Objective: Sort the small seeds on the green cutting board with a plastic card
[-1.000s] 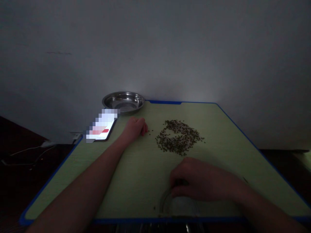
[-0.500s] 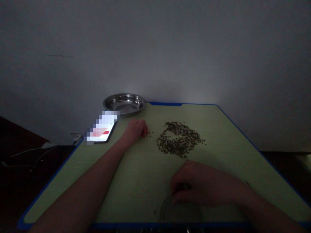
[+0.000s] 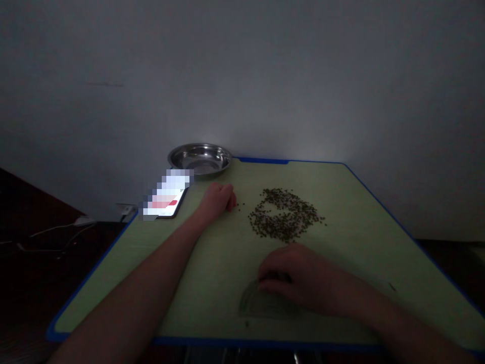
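Note:
In dim light, a pile of small dark green beans (image 3: 285, 219) lies on a pale green table (image 3: 352, 242) with a blue edge. My left hand (image 3: 219, 199) rests on the table left of the pile, fingers curled into a loose fist; a few stray beans lie by its fingertips. My right hand (image 3: 293, 275) sits near the table's front, fingers bent down onto the rim of a clear glass bowl (image 3: 261, 303). The bowl's far side is hidden under the hand.
A shiny steel bowl (image 3: 200, 158) stands at the table's far left corner against a grey wall. A lit phone (image 3: 166, 199) lies beside it near the left edge. Cables and a charger (image 3: 81, 225) trail on the dark floor to the left.
The view has shifted slightly, and my right hand with the clear bowl now sits a bit farther from the front edge. My left hand stays in place.

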`<state>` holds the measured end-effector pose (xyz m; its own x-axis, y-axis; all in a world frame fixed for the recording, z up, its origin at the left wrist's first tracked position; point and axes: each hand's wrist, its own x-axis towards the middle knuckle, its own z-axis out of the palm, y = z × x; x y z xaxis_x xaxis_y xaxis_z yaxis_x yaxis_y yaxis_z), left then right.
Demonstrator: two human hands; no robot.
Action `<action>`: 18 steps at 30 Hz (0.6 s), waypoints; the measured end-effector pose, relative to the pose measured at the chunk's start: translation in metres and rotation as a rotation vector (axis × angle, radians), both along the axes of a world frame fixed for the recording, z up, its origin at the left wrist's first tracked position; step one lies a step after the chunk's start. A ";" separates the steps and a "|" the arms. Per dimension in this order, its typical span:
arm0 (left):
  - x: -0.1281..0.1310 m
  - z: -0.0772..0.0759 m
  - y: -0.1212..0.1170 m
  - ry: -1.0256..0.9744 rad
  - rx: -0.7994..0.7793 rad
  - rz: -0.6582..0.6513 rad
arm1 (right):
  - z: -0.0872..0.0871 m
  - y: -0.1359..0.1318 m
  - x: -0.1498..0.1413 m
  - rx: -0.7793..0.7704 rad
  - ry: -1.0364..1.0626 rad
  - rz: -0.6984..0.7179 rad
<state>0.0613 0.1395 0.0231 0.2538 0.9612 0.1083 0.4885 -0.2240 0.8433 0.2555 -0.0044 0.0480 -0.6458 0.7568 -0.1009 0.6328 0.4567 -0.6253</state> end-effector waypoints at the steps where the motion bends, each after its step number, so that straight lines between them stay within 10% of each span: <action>1: 0.000 0.000 0.000 0.000 -0.003 -0.001 | -0.001 -0.001 -0.002 -0.003 -0.010 0.020; 18: 0.002 -0.001 -0.001 -0.019 -0.009 0.011 | 0.003 -0.004 0.004 -0.165 0.027 0.119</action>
<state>0.0637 0.1384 0.0226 0.2413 0.9648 0.1047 0.4747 -0.2114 0.8544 0.2596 -0.0079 0.0514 -0.7338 0.6497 -0.1986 0.5623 0.4168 -0.7142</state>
